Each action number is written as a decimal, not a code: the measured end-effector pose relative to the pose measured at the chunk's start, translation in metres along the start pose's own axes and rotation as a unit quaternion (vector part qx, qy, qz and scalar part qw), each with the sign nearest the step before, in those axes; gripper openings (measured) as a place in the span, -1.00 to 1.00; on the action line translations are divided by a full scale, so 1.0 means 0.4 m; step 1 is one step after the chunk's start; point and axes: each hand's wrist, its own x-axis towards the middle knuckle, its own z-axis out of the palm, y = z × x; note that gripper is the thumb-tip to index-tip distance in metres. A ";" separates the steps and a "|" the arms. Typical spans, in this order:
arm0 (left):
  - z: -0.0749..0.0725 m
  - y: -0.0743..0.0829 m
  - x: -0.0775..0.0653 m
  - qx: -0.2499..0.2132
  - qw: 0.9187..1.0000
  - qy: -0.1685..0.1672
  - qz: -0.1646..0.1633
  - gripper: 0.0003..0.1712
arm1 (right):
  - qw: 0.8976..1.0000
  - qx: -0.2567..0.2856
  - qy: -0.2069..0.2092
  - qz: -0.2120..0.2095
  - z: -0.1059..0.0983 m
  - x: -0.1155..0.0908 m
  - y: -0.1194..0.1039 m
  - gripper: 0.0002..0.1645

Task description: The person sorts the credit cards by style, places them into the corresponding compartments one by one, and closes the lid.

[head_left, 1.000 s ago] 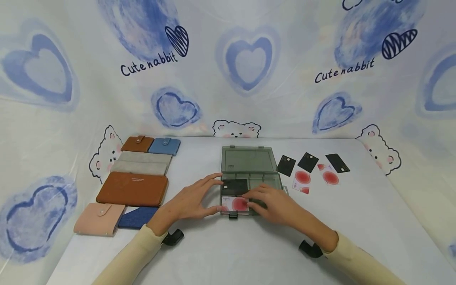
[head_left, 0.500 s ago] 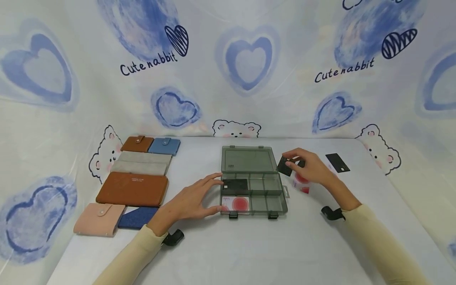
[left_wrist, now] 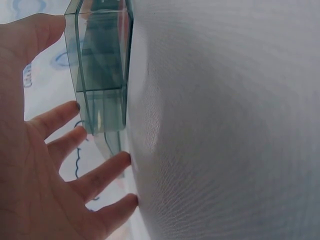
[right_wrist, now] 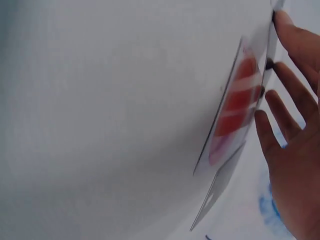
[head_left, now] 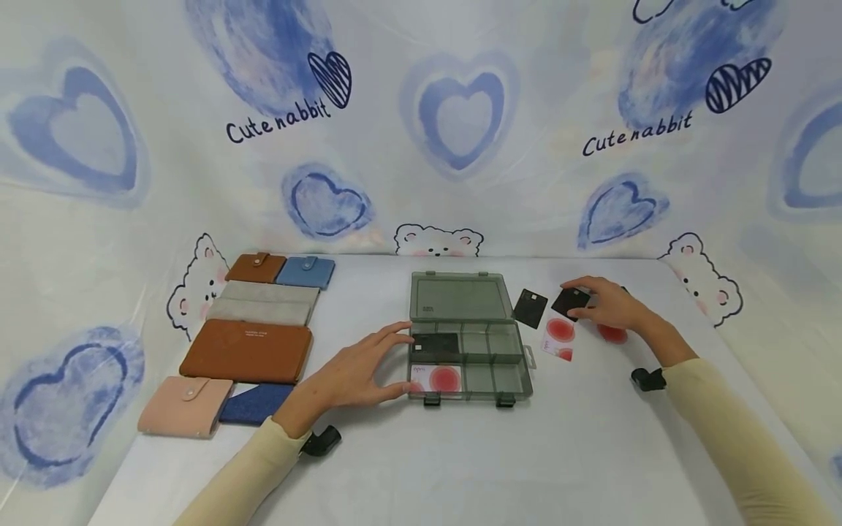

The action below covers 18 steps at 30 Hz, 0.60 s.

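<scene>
One black card (head_left: 567, 301) is lying just left of the palm of the right hand (head_left: 616, 305) in the head view, towards the right of the white table (head_left: 460, 467). Fingers are spanning its far side and the thumb its near side; whether they are pinching it or only touching it, I cannot tell. The storage box (head_left: 477, 378) is sitting further left, on the opposite side of the card from the palm, with its lid (head_left: 459, 296) laid back. A second black card (head_left: 529, 308) is lying in between, near the lid. The right hand is clearly the nearer one; the left hand (head_left: 351, 371) is resting at the box's left side, fingers spread, gripping nothing. The first card's long axis is hard to fix, because fingertips are covering part of its outline. The right hand is also hiding much of a red-and-white card (head_left: 613, 334).

In the left wrist view, the thumb is touching the box's clear wall and the fingers are fanning out, fairly straight. The frame's top edge is cutting off the box, and its contents are showing only dimly.

In the right wrist view, the fingertips are meeting a thin edge seen nearly side-on, so the contact is staying unclear. A red-patterned card (right_wrist: 237, 102) is slanting beside them, blurred, with a greyish card (right_wrist: 219, 185) below it.
</scene>
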 end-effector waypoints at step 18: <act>0.001 -0.001 0.002 -0.001 1.000 -0.003 -0.004 -0.13 | 1.000 0.011 0.000 -0.024 -0.004 0.025 0.038 -0.17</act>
